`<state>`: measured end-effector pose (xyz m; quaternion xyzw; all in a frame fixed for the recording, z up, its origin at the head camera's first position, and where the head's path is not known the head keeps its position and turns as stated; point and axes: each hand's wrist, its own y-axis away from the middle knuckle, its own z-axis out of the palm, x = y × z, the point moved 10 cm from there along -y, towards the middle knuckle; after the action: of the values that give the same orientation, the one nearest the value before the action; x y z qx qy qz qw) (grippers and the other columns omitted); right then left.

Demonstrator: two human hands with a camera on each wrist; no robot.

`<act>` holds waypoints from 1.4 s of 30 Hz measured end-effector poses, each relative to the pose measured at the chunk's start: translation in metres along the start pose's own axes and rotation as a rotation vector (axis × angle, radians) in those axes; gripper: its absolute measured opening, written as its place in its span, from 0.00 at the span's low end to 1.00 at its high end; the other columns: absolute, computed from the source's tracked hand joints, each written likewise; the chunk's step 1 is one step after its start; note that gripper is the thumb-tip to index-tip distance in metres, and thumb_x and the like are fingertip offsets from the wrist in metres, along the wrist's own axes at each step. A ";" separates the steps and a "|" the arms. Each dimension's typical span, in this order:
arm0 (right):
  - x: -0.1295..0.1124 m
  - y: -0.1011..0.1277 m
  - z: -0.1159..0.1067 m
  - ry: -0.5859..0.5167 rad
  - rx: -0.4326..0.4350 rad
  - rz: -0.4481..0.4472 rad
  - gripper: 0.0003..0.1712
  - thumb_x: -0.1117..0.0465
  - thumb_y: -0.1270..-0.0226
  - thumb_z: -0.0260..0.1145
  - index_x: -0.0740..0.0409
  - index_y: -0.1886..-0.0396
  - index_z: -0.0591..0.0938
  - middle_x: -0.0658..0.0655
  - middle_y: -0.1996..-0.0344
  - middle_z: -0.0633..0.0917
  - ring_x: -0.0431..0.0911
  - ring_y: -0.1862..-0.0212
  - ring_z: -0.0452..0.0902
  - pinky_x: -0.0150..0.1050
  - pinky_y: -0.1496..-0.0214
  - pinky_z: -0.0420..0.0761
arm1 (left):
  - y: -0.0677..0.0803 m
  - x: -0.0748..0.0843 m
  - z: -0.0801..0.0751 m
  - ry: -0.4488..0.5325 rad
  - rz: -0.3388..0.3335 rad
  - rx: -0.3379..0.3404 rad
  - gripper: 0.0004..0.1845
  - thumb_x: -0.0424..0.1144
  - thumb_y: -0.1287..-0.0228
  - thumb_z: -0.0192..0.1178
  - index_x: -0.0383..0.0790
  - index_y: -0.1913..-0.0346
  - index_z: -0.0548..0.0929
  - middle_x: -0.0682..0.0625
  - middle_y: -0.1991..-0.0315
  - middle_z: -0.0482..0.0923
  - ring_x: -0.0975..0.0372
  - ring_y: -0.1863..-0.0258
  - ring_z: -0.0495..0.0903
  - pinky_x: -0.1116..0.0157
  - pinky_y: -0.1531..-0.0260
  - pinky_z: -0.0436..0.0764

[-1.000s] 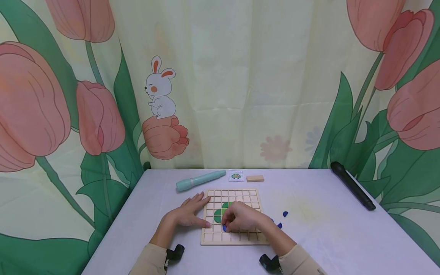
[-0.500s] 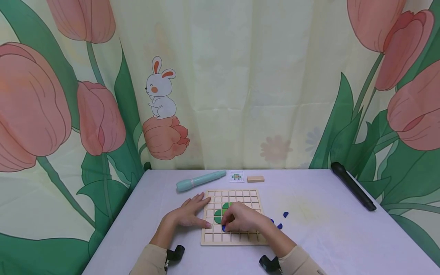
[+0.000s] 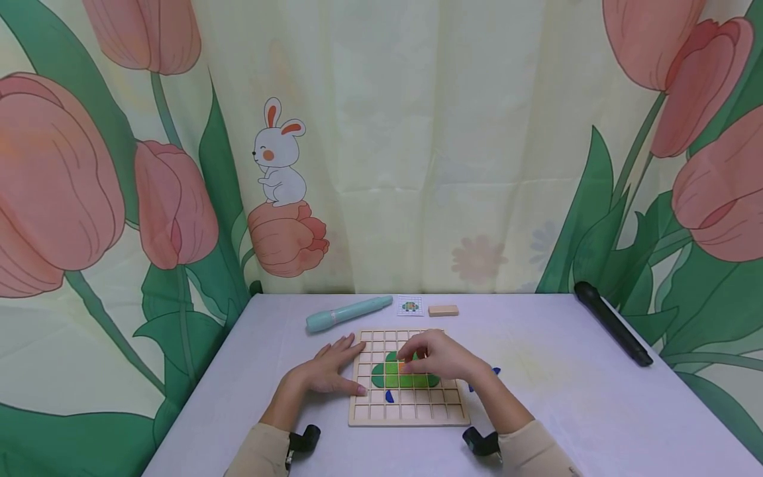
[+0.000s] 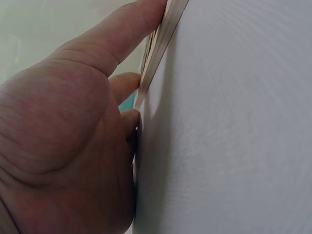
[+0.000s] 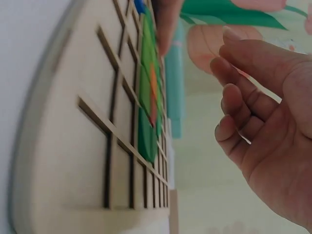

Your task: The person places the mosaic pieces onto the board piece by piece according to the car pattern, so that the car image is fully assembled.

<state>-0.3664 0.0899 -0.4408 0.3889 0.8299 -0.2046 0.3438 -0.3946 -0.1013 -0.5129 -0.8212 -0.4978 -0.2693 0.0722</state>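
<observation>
The wooden grid board (image 3: 408, 411) was steadied on the desk (image 3: 554, 411) by the flat, open left hand (image 3: 326, 371) at its left edge. The right hand (image 3: 444, 356) was held over the green pieces (image 3: 393, 377), fingers loosely curled, nothing gripped.

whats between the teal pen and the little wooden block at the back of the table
A small pattern card lies flat between the teal pen and the wooden block, touching neither. The head view shows this.

Flat wooden grid board (image 3: 408, 414) on the table, green pieces (image 3: 404, 379) mid-grid, one blue piece (image 3: 389, 396) below.
</observation>
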 end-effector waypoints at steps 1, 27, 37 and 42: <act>0.002 0.001 -0.005 -0.008 0.013 0.008 0.11 0.60 0.31 0.73 0.56 0.51 0.91 0.46 0.63 0.88 0.44 0.62 0.78 0.33 0.63 0.81 | 0.000 0.000 0.000 -0.001 -0.002 0.001 0.58 0.71 0.48 0.71 0.53 0.17 0.59 0.45 0.14 0.44 0.49 0.14 0.40 0.42 0.17 0.43; 0.040 0.035 -0.071 0.008 0.110 0.127 0.12 0.60 0.34 0.76 0.53 0.52 0.91 0.51 0.62 0.87 0.49 0.60 0.77 0.35 0.64 0.80 | 0.000 0.001 0.000 0.013 -0.016 -0.004 0.59 0.71 0.49 0.72 0.53 0.17 0.59 0.46 0.14 0.44 0.50 0.14 0.40 0.42 0.17 0.42; 0.058 0.047 -0.072 -0.001 0.020 0.221 0.13 0.65 0.37 0.77 0.58 0.53 0.90 0.61 0.58 0.89 0.49 0.60 0.78 0.39 0.60 0.81 | 0.001 0.002 -0.001 0.018 -0.017 -0.010 0.58 0.70 0.48 0.71 0.53 0.17 0.59 0.46 0.14 0.44 0.49 0.14 0.40 0.43 0.17 0.42; 0.067 0.055 -0.068 0.001 -0.038 0.274 0.13 0.68 0.41 0.78 0.59 0.56 0.89 0.58 0.62 0.89 0.50 0.61 0.78 0.41 0.60 0.82 | 0.001 0.001 0.000 0.010 -0.013 -0.006 0.58 0.71 0.48 0.71 0.53 0.17 0.59 0.46 0.14 0.44 0.49 0.14 0.40 0.43 0.17 0.42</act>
<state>-0.3825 0.1988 -0.4471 0.4922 0.7727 -0.1400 0.3755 -0.3931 -0.1009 -0.5118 -0.8169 -0.5019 -0.2753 0.0707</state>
